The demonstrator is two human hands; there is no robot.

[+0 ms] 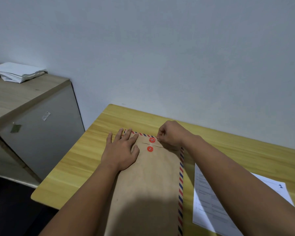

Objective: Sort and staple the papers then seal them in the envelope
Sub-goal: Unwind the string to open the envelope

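At the centre of the frame, the right hand (171,133) pinches a thin white string (156,138) beside the upper red button (152,140) of the brown envelope (150,181). The left hand (122,149) lies flat with spread fingers on the envelope's upper left. A printed sheet (209,198) lies at lower right on the yellow wooden table (78,167).

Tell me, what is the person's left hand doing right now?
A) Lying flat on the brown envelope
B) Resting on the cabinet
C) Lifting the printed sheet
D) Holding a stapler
A: the left hand lies palm down, fingers spread, on the brown envelope, while the right hand pinches the string at the upper red button.
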